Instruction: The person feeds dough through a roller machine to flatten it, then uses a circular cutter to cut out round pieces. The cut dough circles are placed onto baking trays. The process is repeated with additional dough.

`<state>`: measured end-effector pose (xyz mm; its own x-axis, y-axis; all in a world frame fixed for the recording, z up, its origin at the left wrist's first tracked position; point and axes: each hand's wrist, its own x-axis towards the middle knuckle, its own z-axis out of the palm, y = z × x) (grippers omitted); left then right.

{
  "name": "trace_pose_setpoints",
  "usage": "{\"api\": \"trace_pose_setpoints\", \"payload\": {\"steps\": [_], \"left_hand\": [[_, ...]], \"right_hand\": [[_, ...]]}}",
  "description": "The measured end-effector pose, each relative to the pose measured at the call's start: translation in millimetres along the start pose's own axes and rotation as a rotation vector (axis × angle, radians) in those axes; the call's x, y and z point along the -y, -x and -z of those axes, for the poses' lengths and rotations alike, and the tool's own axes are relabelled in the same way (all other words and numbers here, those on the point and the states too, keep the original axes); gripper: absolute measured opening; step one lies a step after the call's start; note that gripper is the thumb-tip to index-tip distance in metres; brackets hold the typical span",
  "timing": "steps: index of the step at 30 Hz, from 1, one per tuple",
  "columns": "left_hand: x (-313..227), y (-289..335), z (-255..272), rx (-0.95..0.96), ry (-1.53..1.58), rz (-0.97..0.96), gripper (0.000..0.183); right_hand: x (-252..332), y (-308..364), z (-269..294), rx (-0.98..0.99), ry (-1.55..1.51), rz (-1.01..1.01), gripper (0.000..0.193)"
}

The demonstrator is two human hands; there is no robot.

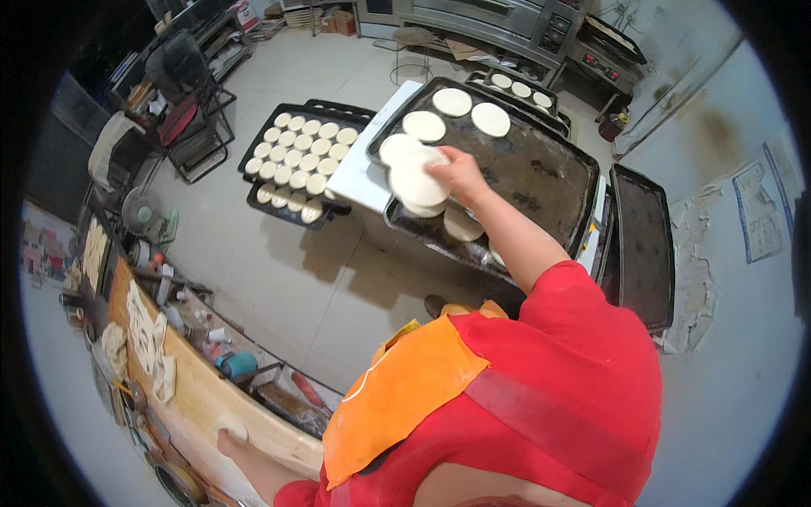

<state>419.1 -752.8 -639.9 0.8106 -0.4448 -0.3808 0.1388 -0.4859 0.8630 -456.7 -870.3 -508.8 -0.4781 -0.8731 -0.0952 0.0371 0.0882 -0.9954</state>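
My right hand (460, 175) is closed on the edge of a flat, round dough disc (414, 179), perhaps a small overlapping stack. It is held above the left part of a large dark baking tray (532, 182). Around it on that tray lie more pale dough discs (452, 102), some partly hidden by my hand and arm. Far to the lower left, my left hand (230, 443) rests at the wooden worktable (203, 397). A pale piece of dough (233, 425) is right beside its fingers, which are too small and covered to read.
Left of the large tray, stacked trays (300, 156) hold rows of small dough rounds. An empty-looking dark tray (642, 245) leans against the right wall. Metal ovens (490, 25) stand at the back. Dough strips (152, 338) lie on the worktable. Chairs (190, 110) and a fan (142, 209) stand left.
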Motion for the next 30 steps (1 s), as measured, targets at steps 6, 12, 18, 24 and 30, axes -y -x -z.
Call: {"api": "trace_pose_setpoints", "payload": {"steps": [6, 12, 18, 24, 30], "left_hand": [[-95.2, 160.5, -175.6, 0.59, 0.256, -0.285, 0.041], [-138.9, 446.8, -403.1, 1.264, -0.045, -0.264, 0.056], [-122.9, 577.3, -500.2, 1.569, -0.308, -0.243, 0.05], [-34.8, 441.9, -421.6, 1.166, -0.312, -0.489, 0.044], [66.6, 322.5, -130.3, -0.172, -0.822, -0.713, 0.044]], "right_hand": [[-92.6, -118.1, 143.4, -0.292, -0.003, -0.165, 0.057], [-56.9, -86.5, 116.9, -0.089, 0.399, 0.06, 0.074], [-41.7, -35.4, 87.4, 0.105, -0.347, -0.354, 0.06], [-65.9, -27.9, 90.8, -0.058, 0.475, 0.245, 0.043], [-95.9, -54.3, 54.9, 0.117, 0.055, 0.023, 0.024]]}}
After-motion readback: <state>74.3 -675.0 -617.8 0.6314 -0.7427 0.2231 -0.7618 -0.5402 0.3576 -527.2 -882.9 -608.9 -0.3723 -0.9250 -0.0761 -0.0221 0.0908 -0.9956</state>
